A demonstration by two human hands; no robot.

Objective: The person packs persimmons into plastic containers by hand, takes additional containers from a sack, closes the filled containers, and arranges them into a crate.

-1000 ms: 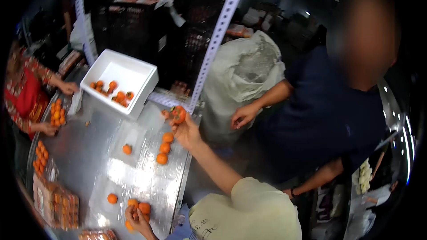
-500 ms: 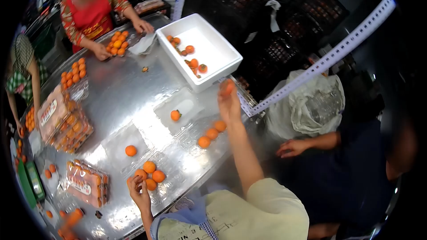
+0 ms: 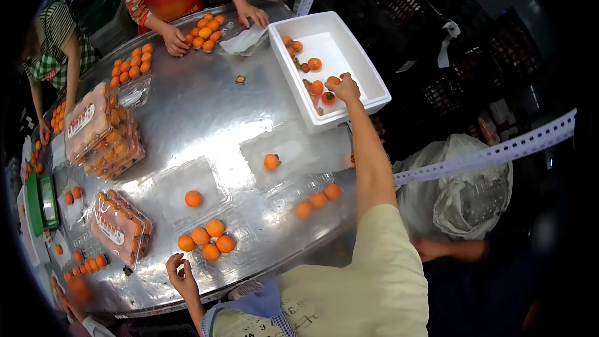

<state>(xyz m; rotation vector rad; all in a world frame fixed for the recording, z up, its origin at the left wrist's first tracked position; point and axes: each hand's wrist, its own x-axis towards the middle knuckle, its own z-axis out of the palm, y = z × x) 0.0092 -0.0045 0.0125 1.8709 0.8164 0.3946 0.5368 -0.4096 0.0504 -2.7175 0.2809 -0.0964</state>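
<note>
Over the white foam box (image 3: 298, 92), my right hand (image 3: 346, 89) has its fingers closed on a persimmon (image 3: 334, 80). Several other persimmons, some with leafy tops, lie inside along the left wall. My left hand (image 3: 182, 276) is at the table's near side with fingers apart and loosely bent, holding nothing visible. Just above it, a clear plastic tray (image 3: 240, 228) carries several persimmons (image 3: 211, 251). A single persimmon (image 3: 193, 198) lies on the clear lid beyond. Another persimmon (image 3: 271, 161) sits on a second lid, and 3 persimmons (image 3: 318, 200) form a row in the right-hand tray.
Stacked filled clamshell packs (image 3: 106, 134) and another filled pack (image 3: 120, 228) stand on the left of the metal table (image 3: 193, 112). Across it, a co-worker's hands (image 3: 176, 40) flank grouped persimmons. A perforated white post (image 3: 486, 153) and a plastic sack (image 3: 458, 193) are at right.
My right hand has moved from beside the box to inside its near end, still with a persimmon. My left hand has drawn back from the tray's fruit. The view has shifted.
</note>
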